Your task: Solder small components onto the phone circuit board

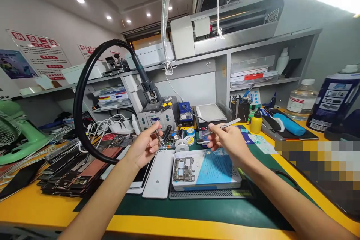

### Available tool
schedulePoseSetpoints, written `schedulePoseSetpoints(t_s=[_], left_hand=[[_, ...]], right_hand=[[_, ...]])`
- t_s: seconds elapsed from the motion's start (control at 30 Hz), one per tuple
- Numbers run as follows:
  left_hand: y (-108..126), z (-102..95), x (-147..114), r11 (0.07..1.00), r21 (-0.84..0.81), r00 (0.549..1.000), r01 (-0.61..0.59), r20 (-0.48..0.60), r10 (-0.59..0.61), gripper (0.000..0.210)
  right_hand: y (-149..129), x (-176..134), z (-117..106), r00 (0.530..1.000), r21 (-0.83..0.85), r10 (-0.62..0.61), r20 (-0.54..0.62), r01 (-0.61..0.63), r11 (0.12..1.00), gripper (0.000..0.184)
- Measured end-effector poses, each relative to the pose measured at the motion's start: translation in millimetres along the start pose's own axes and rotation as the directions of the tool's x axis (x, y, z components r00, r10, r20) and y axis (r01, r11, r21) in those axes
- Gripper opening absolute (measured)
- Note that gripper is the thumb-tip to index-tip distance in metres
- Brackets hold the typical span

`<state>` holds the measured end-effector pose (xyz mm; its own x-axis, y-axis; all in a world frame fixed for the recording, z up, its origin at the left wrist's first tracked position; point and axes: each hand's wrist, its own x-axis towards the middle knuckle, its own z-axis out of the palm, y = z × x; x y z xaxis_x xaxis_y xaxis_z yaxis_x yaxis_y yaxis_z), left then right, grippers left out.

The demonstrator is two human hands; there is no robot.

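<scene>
My left hand [146, 144] is raised above the white phone [159, 174], its thumb and fingers pinched on a thin metal tool [159, 139] whose exact kind I cannot make out. Over the far right part of a white and blue box [219, 172], my right hand [229, 140] grips silver tweezers [232, 123]. Their rear end sticks out to the upper right, and the points face left. A phone circuit board [184, 168] lies on the left end of the box, apart from both hands. The box rests on a grey perforated mat [210, 194].
Stacked phone parts [81, 172] and a black hose [80, 93] stand at left. Behind the hands are a solder spool [182, 145] and a grey rework station [157, 116]. A yellow bottle [256, 123] and a liquid bottle [302, 99] stand at right.
</scene>
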<state>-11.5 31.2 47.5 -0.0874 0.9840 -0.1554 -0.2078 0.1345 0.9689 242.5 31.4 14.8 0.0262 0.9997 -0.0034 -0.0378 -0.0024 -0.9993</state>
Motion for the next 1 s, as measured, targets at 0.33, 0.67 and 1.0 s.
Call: schedulePoseSetpoints(t_s=[0.33,0.67,1.0], left_hand=[[-8,-22.1,-7,0.997,-0.013,0.977,-0.071,0.202,0.072,0.024],[-16,-51.9,-18,0.884,0.317,0.931,-0.345,0.237,0.279,0.033],[-41,-71.9,-3,0.566,0.618,0.833,-0.546,0.474,0.286,0.024]], right_hand=[[8,3,1,1.000,-0.065,-0.011,0.021,0.012,0.998,0.026],[6,-12,1,0.971,-0.273,-0.201,0.131,0.230,0.934,0.037],[1,-20,6,0.901,-0.645,-0.296,0.317,0.433,0.629,0.039]])
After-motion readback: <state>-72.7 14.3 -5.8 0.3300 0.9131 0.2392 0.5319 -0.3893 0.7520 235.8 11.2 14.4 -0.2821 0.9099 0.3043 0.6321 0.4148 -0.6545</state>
